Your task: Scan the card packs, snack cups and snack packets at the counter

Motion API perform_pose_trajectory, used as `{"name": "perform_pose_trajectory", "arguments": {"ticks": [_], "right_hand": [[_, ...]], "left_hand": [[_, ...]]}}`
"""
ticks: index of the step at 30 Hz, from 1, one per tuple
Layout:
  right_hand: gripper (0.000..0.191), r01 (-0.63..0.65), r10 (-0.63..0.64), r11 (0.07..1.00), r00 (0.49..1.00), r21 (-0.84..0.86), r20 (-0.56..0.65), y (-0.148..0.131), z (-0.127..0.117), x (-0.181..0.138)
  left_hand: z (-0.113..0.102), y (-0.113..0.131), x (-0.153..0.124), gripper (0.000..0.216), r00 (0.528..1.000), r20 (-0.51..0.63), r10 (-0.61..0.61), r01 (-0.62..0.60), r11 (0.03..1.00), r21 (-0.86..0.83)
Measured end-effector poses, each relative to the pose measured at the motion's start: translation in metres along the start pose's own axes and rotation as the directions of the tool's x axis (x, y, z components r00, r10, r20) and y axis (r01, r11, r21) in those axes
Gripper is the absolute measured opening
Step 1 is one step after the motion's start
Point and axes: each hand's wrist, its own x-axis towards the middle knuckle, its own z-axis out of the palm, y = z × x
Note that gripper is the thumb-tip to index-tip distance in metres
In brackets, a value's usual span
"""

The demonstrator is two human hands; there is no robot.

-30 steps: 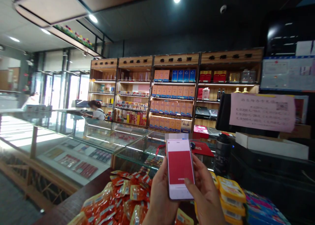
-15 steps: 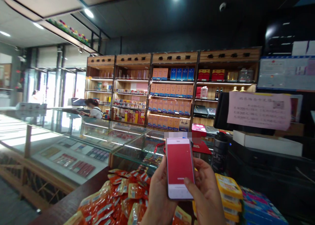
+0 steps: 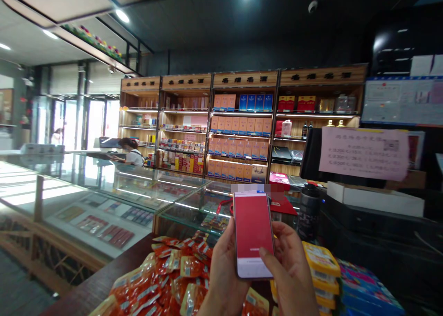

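A smartphone (image 3: pixel 254 228) stands upright in front of me, its screen mostly red with a pale band at the bottom. My left hand (image 3: pixel 224 265) grips it along the left edge and from beneath. My right hand (image 3: pixel 290 265) wraps the right side, its thumb resting on the lower right of the screen. Below and left of the phone lies a heap of orange snack packets (image 3: pixel 169 274) on the dark counter. Beside my right hand is a stack of yellow tubs (image 3: pixel 321 265). The fingers behind the phone are partly hidden.
Glass display cases (image 3: pixel 114 187) run to the left and ahead. A black bottle (image 3: pixel 308 212), blue patterned boxes (image 3: pixel 367 288) and a monitor with a pink paper sign (image 3: pixel 363 154) stand to the right. Shelves of boxed goods (image 3: pixel 242 127) line the back, with a person (image 3: pixel 133 154) before them.
The view has shifted very slightly. Both hands keep the phone in the same place, and the right thumb stays at the lower right of the screen.
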Motion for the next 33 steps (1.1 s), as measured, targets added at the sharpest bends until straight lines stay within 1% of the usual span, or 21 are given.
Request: {"name": "perform_pose_trajectory", "arguments": {"ticks": [7,11,15,21,25,29,33], "right_hand": [[0.049,0.003,-0.003,1.000,1.000,-0.008,-0.016,-0.0010,0.0002,-0.0005],[0.049,0.013,-0.013,1.000,0.999,-0.015,-0.033,-0.0010,0.0003,-0.0007],[0.049,0.008,-0.009,1.000,1.000,-0.024,-0.013,-0.0004,-0.0005,0.0000],[0.047,0.010,-0.010,0.999,1.000,-0.042,0.002,0.0008,-0.0012,-0.0003],[0.047,0.018,-0.018,0.998,1.000,-0.054,0.000,-0.0010,0.0009,-0.0016],[0.049,0.016,-0.018,0.999,0.999,-0.041,-0.043,-0.0035,0.0041,-0.0029],[0.048,0.035,-0.037,0.998,0.999,-0.054,-0.038,-0.0020,0.0044,-0.0033]], "left_hand": [[0.0013,0.0003,-0.0014,0.034,0.999,0.042,0.010,-0.010,1.000,-0.004],[0.0025,0.0002,-0.0009,0.032,1.000,0.021,0.023,-0.022,1.000,-0.012],[0.0039,0.0001,0.0002,0.036,1.000,-0.001,-0.009,0.009,1.000,-0.008],[0.0055,0.0009,0.0005,0.035,1.000,-0.016,0.000,0.000,1.000,-0.011],[0.0061,0.0007,-0.0007,0.035,1.000,-0.011,-0.001,0.001,1.000,-0.007],[0.0057,-0.0001,-0.0011,0.035,1.000,0.010,0.002,-0.002,1.000,-0.006],[0.0045,0.0003,0.0018,0.035,1.000,0.009,0.007,-0.007,1.000,-0.003]]}}
